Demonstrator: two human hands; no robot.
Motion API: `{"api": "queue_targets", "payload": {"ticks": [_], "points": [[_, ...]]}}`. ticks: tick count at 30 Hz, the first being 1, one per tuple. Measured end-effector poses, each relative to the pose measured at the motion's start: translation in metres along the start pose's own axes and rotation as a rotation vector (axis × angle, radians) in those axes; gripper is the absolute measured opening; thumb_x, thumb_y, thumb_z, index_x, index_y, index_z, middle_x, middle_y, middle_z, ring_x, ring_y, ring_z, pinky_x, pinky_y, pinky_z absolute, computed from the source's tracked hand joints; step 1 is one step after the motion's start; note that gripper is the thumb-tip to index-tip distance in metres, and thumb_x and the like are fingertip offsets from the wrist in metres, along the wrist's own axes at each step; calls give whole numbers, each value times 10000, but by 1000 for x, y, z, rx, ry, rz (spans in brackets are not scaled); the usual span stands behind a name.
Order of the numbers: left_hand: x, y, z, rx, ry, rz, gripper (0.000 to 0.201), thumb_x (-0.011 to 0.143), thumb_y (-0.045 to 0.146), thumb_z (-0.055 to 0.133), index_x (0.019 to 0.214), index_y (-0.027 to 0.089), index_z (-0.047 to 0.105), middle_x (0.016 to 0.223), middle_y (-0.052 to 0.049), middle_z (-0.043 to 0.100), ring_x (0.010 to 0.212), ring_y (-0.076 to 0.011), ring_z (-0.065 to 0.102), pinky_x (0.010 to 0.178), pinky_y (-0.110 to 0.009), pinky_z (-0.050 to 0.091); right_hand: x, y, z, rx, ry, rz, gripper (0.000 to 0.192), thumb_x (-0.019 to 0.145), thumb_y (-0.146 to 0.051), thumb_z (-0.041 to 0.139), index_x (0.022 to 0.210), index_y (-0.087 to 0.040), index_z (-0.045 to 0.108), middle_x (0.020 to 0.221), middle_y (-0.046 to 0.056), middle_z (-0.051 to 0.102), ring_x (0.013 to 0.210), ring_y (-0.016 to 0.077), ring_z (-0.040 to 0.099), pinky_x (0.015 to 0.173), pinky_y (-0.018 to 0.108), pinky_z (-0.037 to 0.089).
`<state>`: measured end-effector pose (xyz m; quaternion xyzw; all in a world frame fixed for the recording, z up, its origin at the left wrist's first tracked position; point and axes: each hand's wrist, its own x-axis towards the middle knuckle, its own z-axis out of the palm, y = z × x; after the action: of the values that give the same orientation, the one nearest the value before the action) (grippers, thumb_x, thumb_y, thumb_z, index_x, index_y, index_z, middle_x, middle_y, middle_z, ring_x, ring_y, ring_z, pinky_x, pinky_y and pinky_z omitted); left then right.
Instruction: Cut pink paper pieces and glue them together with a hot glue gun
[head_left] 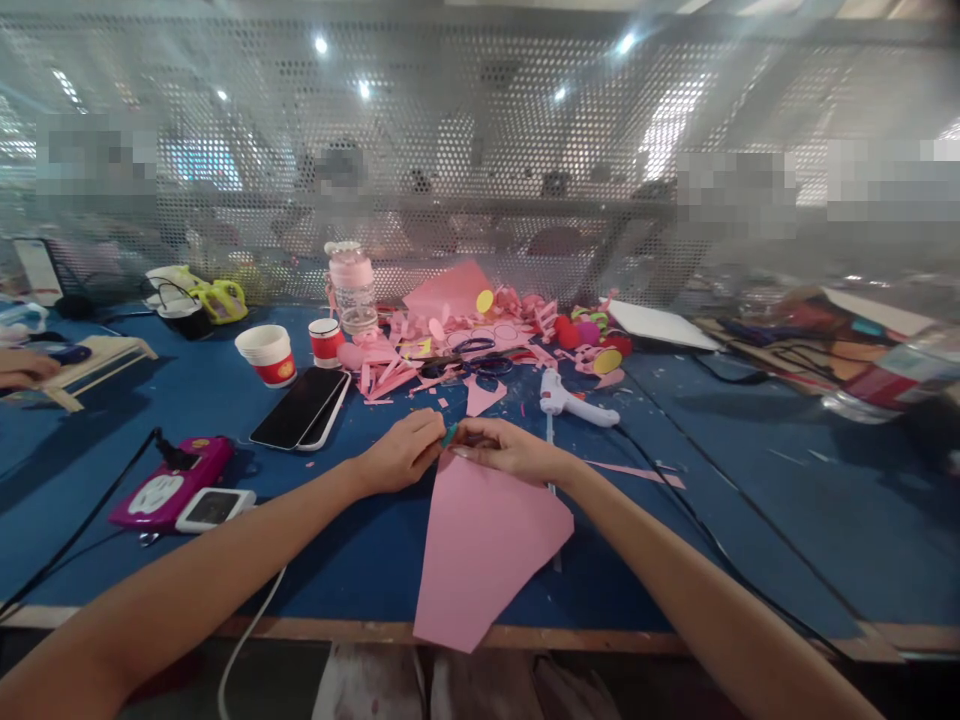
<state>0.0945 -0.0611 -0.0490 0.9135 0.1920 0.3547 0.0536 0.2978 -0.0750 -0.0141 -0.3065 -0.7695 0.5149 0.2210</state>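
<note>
My left hand (403, 452) and my right hand (504, 447) meet over the top corner of a large pink paper sheet (480, 545) that lies on the blue table (675, 520) and hangs over its front edge. Between the fingertips of both hands sits a small teal object (450, 435); what it is cannot be made out. The right hand also presses on the paper's upper edge. A white glue gun (570, 400) lies just beyond the right hand, and black-handled scissors (469, 362) rest among pink scraps further back.
Two stacked phones (301, 408), a pink power strip (169, 482), a white device (214, 507), two paper cups (268, 354), a pink bottle (352, 288) and a heap of pink paper cut-outs (480, 330) crowd the table. Cables run across it. Another person's hand (22, 368) shows at far left.
</note>
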Motion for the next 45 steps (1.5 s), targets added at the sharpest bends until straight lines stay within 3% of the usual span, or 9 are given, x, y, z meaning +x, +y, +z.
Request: {"api": "queue_targets", "payload": {"ticks": [15,24,29,32,35,38,41,43,45], "points": [[2,4,2,-31,175,-157,188,868,120,363,720,220,303,685,9,405,638,-133,413,572,-249,355,5,3,0,-8,59,13,353,829,-496,541,956,-166,559,931,45,604,778,136,564,722,280,451],[-1,-5,0,65,356,-483,163,878,187,386,717,214,374,628,24,414,561,-126,421,557,-262,355,2,2,-5,43,107,9,336,830,-457,558,986,-161,588,943,62,616,806,141,572,713,266,452],[-3,-16,4,31,426,-623,99,890,253,435,885,181,503,826,-44,605,732,-166,583,669,-300,459,2,3,-7,60,127,30,319,838,-434,557,992,-156,592,933,65,628,772,135,575,707,268,456],[-2,-17,2,1,498,-700,230,886,286,465,1084,170,478,1067,-100,611,896,-187,605,735,-315,480,2,2,-8,45,147,3,303,848,-414,546,993,-153,596,950,72,628,815,142,575,742,277,455],[-1,-10,-2,-44,445,-773,188,917,312,402,965,177,524,813,-37,648,720,-159,613,679,-285,462,2,0,-9,14,154,-32,315,852,-405,537,1041,-160,593,1016,83,621,880,154,568,779,293,450],[-1,-1,-5,-115,334,-826,294,940,334,321,746,194,491,488,45,481,458,-126,494,531,-253,378,3,2,-9,1,158,-62,324,855,-394,530,1076,-165,587,1076,94,609,949,169,559,822,316,442],[0,6,-5,-208,274,-791,347,926,404,333,689,193,472,513,39,487,478,-115,476,514,-243,345,5,7,-7,20,199,-74,305,847,-392,536,1053,-174,589,1080,93,607,978,181,555,829,324,443],[2,8,-2,-322,181,-726,338,892,459,392,733,183,506,610,27,542,554,-112,496,535,-230,356,7,10,-6,39,243,-73,298,842,-396,537,1040,-179,585,1066,90,610,973,185,554,808,319,448],[5,10,1,-430,73,-695,338,836,497,481,726,178,498,613,41,499,553,-97,443,511,-215,321,8,11,-5,49,283,-62,291,841,-397,532,1027,-178,579,1041,88,617,931,180,560,782,313,449]]}}
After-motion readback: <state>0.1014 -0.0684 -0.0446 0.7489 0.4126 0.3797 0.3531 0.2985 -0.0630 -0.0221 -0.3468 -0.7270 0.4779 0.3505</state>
